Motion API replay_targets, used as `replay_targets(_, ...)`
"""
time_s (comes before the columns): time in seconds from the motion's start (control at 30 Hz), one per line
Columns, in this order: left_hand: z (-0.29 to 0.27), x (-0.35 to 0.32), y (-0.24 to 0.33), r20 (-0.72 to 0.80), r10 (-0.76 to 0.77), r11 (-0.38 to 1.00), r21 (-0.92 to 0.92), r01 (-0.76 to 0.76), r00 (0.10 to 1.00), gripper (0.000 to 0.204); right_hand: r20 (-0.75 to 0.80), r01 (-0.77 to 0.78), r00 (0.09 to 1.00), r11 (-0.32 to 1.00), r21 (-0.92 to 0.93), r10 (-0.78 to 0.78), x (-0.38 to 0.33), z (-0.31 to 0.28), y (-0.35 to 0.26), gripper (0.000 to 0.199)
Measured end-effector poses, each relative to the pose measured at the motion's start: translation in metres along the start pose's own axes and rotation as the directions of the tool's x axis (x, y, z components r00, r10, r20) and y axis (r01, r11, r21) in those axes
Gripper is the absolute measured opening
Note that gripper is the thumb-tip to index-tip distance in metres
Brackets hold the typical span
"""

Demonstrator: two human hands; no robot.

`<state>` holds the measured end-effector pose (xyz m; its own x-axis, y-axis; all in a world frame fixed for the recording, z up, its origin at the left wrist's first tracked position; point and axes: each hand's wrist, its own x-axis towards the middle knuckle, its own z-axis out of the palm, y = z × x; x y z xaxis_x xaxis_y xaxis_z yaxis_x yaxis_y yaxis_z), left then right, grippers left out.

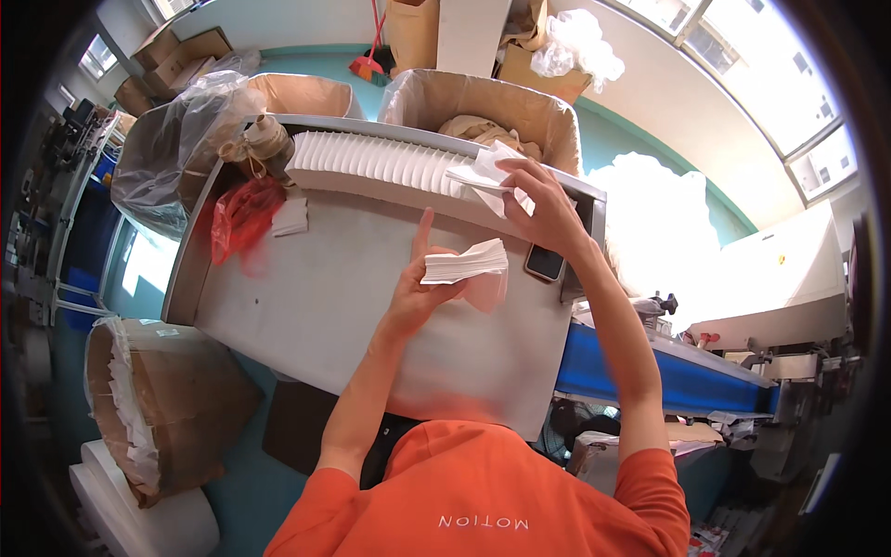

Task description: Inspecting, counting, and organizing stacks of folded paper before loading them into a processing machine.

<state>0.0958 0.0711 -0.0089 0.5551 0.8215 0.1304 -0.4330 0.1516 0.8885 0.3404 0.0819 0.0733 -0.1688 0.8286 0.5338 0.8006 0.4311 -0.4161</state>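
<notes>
My left hand [416, 290] is closed round a small stack of folded white paper [464, 264] above the middle of the metal table [306, 278]. Its index finger points up and away from the stack. Farther right, my right hand [543, 206] pinches some loose white paper sheets [478, 173]. They are at the right end of a long row of folded white papers [380, 162], standing on edge along the table's far side. Whether the pinched sheets still touch the row I cannot tell.
A phone [544, 263] lies near the table's right edge. At the left are a red plastic bag [246, 218], a small white paper stack [290, 216] and a brown spool [267, 139]. Lined boxes [483, 90] stand beyond; a blue conveyor belt [640, 376] runs at right.
</notes>
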Motion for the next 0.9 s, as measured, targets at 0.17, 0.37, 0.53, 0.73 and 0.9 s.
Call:
replay_targets(0.17,0.016,0.003,0.005,0.222,-0.048,0.998,-0.015,0.053,0.974,0.032,0.462,-0.581,0.804,0.332,0.743,0.374,-0.089,-0.009,-0.048,0.032)
replay_targets(0.37,0.035,-0.052,-0.064,0.311,-0.022,0.973,0.224,-0.051,0.950,0.087,0.018,-0.548,0.744,0.594,0.589,0.668,-0.233,0.065,-0.101,0.044)
replay_targets(0.53,0.029,-0.069,-0.097,0.421,-0.008,0.890,0.416,-0.185,0.907,0.101,-0.104,-0.512,0.568,0.449,0.732,0.817,-0.257,0.104,-0.122,0.049)
replay_targets(0.73,0.020,-0.062,-0.106,0.456,-0.120,0.960,0.278,-0.013,0.882,0.087,-0.119,-0.454,0.542,0.410,0.791,0.832,-0.260,0.111,-0.119,0.050)
replay_targets(0.9,0.037,-0.068,-0.103,0.336,-0.279,0.919,0.366,0.148,0.900,0.056,-0.196,-0.479,0.507,0.463,0.745,0.840,-0.267,0.094,-0.133,0.045)
